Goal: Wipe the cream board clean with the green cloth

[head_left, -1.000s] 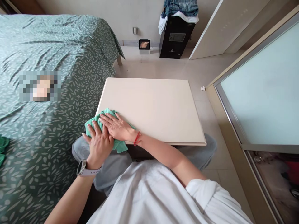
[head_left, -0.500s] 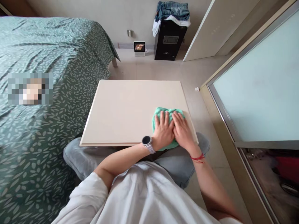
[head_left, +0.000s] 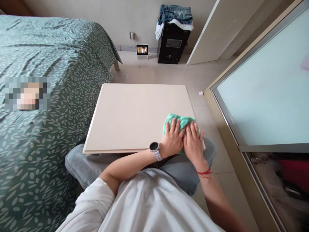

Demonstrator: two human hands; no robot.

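A green cloth point(head_left: 177, 117) lies bunched on the near right corner of a cream tabletop point(head_left: 135, 112). My left hand point(head_left: 172, 138) rests flat on the cloth with its fingers spread, a watch point(head_left: 154, 147) on its wrist. Beside it, touching it, my right hand point(head_left: 193, 143) presses palm down on the cloth's right part, fingers stretched out toward the table's right edge. A red string bracelet point(head_left: 203, 173) circles the right wrist. Much of the cloth is hidden under both hands.
A bed with a green leaf-patterned cover point(head_left: 79, 64) stands at left. Sliding frosted doors point(head_left: 267, 90) run along the right. By the far wall are a small display point(head_left: 142, 51) and a black cabinet point(head_left: 172, 45) topped with folded jeans point(head_left: 175, 14).
Both hands have slid the cloth a little to the right, toward the table's right edge. The cloth has bunched up more, and the right fingers have spread apart.
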